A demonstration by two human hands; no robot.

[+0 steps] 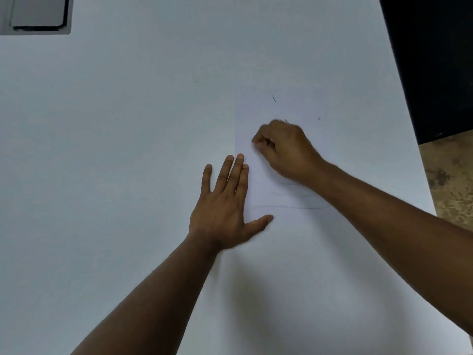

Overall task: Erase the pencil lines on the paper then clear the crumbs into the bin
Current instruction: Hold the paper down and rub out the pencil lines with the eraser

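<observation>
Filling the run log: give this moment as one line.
stage: erasing | left hand: flat, pinning paper | right hand: fist closed, eraser hidden | faint lines remain | crumbs uncleared

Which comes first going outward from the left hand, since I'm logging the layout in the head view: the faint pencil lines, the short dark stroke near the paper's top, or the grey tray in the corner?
1. Faint pencil lines, just right of the left hand, beside the thumb.
2. Short dark stroke, farther up the paper, beyond the right hand.
3. Grey tray, far upper-left table corner.

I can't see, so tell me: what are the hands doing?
Left hand flat, pinning paper. Right hand fisted on it, eraser hidden. Faint pencil lines remain. Nothing blocking.
</observation>
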